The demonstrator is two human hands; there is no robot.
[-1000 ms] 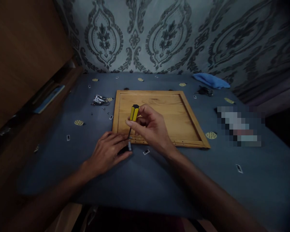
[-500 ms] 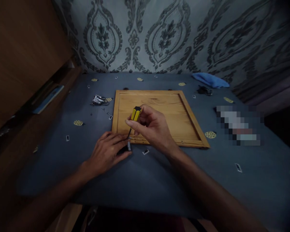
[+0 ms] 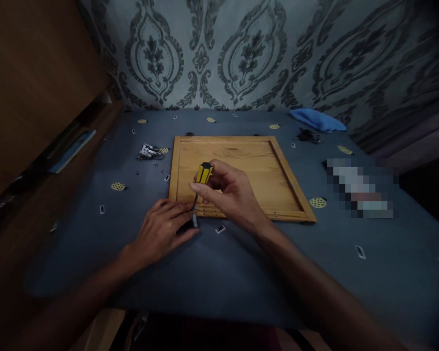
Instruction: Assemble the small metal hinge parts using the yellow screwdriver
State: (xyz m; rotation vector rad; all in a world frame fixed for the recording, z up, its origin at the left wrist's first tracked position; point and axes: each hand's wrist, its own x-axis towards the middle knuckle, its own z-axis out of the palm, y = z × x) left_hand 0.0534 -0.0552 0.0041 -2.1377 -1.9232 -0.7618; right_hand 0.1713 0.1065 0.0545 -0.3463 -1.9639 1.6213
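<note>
A square wooden panel [image 3: 256, 165] with a raised frame lies flat on a grey-blue table [image 3: 212, 273]. My right hand [image 3: 230, 195] is closed around a screwdriver [image 3: 203, 174] with a yellow and black handle, its tip down at the panel's near left edge. My left hand [image 3: 161, 229] lies beside that edge, fingers pinched on a small metal fitting [image 3: 195, 220] right under the screwdriver tip.
A heap of metal hardware [image 3: 149, 151] and loose screws lie left of the panel. Small yellow perforated discs [image 3: 317, 202] and tiny labels dot the table. A blue cloth [image 3: 316, 120] sits far right. A brown cabinet [image 3: 32, 87] stands at the left; patterned wallpaper lies behind.
The screwdriver handle has turned and tilted slightly in my right hand. My left hand has stayed on the fitting.
</note>
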